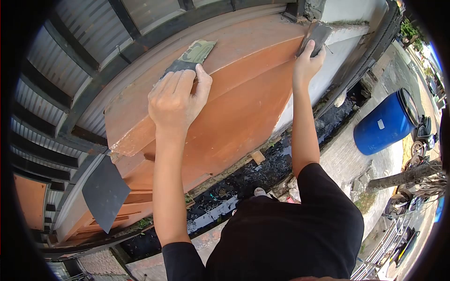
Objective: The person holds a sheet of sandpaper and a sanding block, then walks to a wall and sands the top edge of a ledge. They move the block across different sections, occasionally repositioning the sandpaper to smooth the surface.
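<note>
My left hand [174,99] is closed on a bent piece of sandpaper [197,52], its dark face and worn printed backing showing past the fingers. It rests on the top ledge of the orange-painted wall [243,107]. Farther off, at the wall's far corner, my right hand [305,66] grips a second, dark grey piece of sandpaper [317,35], thumb and fingers pressed along its near edge. That piece lies against the corner, where orange paint meets white. A loose dark grey sheet [107,194] lies at the near end of the ledge.
Below the wall runs a drainage ditch [225,187] with dark water and litter. A concrete path [342,145] holds a blue drum [386,122]. Dark metal bars [65,89] over corrugated sheeting stand behind the ledge. Motorbikes and a metal rack [386,239] are at the right.
</note>
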Demonstrator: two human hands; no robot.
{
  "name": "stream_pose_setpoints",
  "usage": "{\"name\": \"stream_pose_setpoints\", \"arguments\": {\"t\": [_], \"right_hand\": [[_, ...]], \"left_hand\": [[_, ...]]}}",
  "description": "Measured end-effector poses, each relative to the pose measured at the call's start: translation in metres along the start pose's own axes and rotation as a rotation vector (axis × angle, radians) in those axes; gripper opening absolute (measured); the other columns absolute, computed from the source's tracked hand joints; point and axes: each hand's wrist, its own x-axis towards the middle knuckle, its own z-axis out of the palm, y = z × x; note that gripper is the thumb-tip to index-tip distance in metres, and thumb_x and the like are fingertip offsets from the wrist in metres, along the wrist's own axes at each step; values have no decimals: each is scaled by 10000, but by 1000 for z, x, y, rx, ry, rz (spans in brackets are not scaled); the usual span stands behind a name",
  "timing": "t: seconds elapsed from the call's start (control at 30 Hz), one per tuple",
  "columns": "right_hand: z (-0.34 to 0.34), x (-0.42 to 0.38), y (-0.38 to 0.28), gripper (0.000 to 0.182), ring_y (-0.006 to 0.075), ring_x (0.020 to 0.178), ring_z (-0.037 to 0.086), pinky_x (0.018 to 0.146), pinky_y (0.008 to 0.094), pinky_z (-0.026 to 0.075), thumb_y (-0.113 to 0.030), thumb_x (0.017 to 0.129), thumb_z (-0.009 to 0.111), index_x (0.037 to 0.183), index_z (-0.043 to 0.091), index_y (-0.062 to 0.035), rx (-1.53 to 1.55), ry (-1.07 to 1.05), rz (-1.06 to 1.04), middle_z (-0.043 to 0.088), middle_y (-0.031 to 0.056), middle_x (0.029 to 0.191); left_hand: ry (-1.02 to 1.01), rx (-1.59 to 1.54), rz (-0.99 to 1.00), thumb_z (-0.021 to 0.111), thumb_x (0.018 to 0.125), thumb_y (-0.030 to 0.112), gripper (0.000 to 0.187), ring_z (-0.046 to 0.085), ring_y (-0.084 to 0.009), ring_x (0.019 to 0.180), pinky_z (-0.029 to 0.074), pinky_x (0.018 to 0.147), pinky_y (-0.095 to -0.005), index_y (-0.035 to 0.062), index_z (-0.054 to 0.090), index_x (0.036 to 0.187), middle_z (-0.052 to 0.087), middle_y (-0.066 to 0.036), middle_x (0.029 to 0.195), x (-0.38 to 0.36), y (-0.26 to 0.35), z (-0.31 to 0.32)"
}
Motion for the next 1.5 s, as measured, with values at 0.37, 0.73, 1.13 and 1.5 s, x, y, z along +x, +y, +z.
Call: {"name": "stream_pose_setpoints", "arguments": {"t": [0.37,0.73,1.13,1.5], "right_hand": [[-2,-25,4,391,303,1039,678,922,432,521,-242,1067,662,1274,536,65,12,33,-16,685,222,1144],[1,-97,9,443,270,975,695,910,406,538,-279,1069,662,1320,545,68,-6,-45,-137,709,197,1133],[4,-91,17,410,353,1008,714,913,439,539,-200,1053,662,1313,524,85,5,-5,-188,715,248,1086],[-2,-117,35,464,311,1020,717,932,443,539,-282,1050,681,1332,542,58,9,-84,-181,727,205,1117]], "left_hand": [[45,13,-1,808,825,87,353,486,-170,479,388,458,-312,132,524,620,479,-8,549,1,0,5],[26,17,-19,805,840,105,376,502,-178,481,399,463,-324,130,508,611,497,-12,550,1,1,2],[45,-7,-29,801,853,120,384,503,-186,489,391,460,-343,134,505,608,499,-17,549,3,3,4],[26,-9,-52,799,862,128,357,516,-201,498,407,471,-353,120,540,617,515,-26,559,3,6,0]]}}
